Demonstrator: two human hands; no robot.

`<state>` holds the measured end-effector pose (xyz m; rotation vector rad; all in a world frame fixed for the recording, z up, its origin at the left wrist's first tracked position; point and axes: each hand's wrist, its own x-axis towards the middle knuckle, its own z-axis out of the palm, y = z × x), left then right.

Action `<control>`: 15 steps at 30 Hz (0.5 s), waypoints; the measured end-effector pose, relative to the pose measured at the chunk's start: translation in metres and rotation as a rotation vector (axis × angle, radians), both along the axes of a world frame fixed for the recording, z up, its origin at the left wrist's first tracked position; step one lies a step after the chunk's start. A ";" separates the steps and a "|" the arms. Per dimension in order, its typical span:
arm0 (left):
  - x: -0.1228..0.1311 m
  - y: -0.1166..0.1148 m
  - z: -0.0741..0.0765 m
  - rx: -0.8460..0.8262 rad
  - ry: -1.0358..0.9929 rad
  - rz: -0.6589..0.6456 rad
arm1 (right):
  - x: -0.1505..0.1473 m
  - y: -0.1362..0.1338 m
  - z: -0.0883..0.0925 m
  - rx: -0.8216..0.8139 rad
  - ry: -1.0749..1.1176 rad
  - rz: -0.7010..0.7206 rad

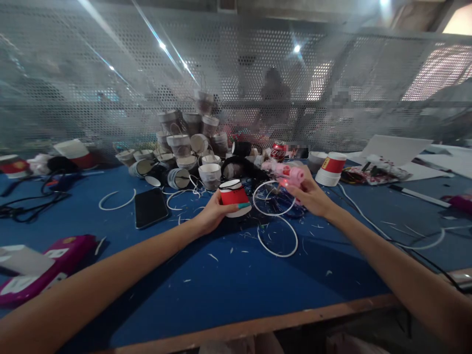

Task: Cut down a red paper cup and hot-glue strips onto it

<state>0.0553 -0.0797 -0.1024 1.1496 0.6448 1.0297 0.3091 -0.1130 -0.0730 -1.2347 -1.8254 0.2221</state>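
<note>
My left hand (210,215) is closed around a red and white paper cup (233,195), which stands with its narrow end up. A black band runs across the cup's top. To the right, my right hand (309,196) grips a pink glue gun (285,171), raised a little above the table and apart from the cup. My fingers partly hide its handle. A white ring (277,255) lies on the table between my arms. Another white ring (254,196) is just left of my right hand, by a dark blue tangle (295,210).
Several grey-white cups (179,145) are piled behind my left hand. A black phone (150,207) and a purple case (70,250) lie left. A cola can (278,151) stands behind the glue gun. Stacked paper cups (332,169) and a white cable (363,216) are right. Scraps dot the blue table (221,295).
</note>
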 end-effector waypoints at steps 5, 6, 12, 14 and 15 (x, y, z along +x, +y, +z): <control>0.001 -0.002 -0.001 -0.006 0.010 -0.016 | -0.019 -0.011 -0.009 -0.263 0.402 0.248; 0.001 -0.002 0.000 -0.013 0.013 -0.013 | -0.022 -0.013 -0.010 -0.271 0.423 0.300; 0.003 -0.004 0.000 -0.017 0.025 -0.026 | -0.030 -0.023 -0.013 -0.292 0.371 0.455; 0.002 -0.003 -0.001 -0.017 0.041 -0.011 | -0.030 -0.022 -0.015 -0.315 0.360 0.492; 0.002 -0.002 -0.002 -0.017 0.050 -0.002 | -0.030 -0.022 -0.016 -0.320 0.360 0.502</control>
